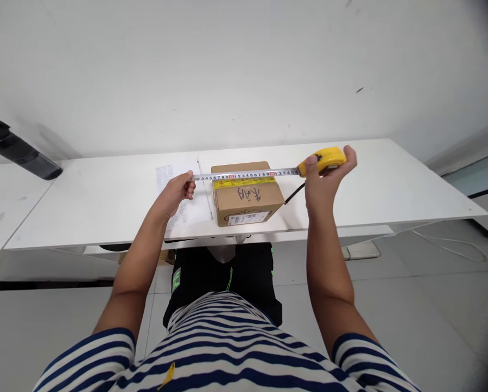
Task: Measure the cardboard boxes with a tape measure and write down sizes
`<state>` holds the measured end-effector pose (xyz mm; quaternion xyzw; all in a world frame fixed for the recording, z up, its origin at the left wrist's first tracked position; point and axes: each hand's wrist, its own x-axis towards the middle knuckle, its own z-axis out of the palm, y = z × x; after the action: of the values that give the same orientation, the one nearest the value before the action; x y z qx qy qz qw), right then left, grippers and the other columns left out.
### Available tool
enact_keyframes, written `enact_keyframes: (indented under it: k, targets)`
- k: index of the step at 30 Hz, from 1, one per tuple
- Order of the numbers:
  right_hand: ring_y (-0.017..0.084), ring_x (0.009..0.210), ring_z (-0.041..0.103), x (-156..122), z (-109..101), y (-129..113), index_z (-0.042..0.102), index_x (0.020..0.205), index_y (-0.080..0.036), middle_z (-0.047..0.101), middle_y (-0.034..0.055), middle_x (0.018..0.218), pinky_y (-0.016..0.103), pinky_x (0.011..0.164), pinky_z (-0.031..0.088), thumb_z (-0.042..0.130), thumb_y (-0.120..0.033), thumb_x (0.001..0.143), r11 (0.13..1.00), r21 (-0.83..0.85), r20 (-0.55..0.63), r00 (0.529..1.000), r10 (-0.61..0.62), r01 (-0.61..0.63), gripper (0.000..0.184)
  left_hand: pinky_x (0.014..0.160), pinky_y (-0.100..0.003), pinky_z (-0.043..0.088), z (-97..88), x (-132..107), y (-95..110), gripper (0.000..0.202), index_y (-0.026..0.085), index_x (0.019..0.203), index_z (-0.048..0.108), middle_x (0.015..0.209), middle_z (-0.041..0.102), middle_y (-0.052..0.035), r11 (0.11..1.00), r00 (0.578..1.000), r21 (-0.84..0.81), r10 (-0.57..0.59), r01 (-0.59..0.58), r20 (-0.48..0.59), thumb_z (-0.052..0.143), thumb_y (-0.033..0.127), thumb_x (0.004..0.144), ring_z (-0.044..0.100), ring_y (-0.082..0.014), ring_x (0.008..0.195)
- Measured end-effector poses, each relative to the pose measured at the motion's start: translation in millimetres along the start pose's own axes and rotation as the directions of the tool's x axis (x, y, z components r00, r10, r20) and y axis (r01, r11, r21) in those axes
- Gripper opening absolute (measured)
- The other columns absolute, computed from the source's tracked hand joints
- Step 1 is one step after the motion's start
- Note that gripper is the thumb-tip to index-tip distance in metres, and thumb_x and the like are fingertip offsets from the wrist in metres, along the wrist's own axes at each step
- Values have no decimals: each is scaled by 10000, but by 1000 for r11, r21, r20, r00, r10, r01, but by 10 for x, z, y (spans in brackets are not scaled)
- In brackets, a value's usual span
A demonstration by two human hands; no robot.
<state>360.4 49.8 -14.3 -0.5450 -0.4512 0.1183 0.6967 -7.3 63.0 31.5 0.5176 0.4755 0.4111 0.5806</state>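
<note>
A small brown cardboard box [246, 198] with yellow tape, blue handwriting and a white label sits at the middle of a white table [105, 201]. My right hand [323, 182] grips a yellow tape measure case [323, 159] just right of the box. The steel tape blade [244, 175] runs leftward over the box's top. My left hand [177, 191] pinches the blade's end, left of the box and above a printed sheet of paper [187, 190].
A thin black strap [295, 193] hangs from the tape measure toward the table. A dark cylindrical device [17, 149] juts in at far left. A white wall stands behind the table. Cables [444, 242] lie on the grey floor at right.
</note>
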Motion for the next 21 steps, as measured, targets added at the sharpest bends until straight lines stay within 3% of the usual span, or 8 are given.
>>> enact_keyframes:
  k: [4,11,16,21]
  targets:
    - [271,1127,668,-131,143,34,401,1446,-313,564,106,1264,574,959,597,483,-840,893,994,15,4,994,106,-106,769,658,-251,416,68,-38,-51,462,184,695,527,713,515,25,984,998,177,19,-27,52,716,566,872,467,-81,614]
    - [238,1114,647,-271,277,-191,456,1322,-317,572,70,1238,526,1005,574,556,-736,912,998,23,80,995,53,-55,594,609,-269,353,296,18,-52,480,192,617,531,614,507,6,949,993,313,-69,37,92,663,541,920,434,-99,569]
    - [240,1118,629,-282,267,-196,451,1297,-314,552,70,1240,527,1005,565,571,-740,895,999,25,59,998,27,-29,598,579,-273,293,441,33,-57,565,209,574,460,570,415,17,944,994,326,-76,46,80,666,604,921,368,-97,538]
    - [239,1088,635,-295,254,-173,453,1291,-311,552,66,1211,531,987,573,584,-770,877,999,34,68,998,6,-9,632,552,-273,269,470,47,-68,581,212,563,437,584,402,17,956,996,289,-69,52,49,677,621,900,353,-100,533]
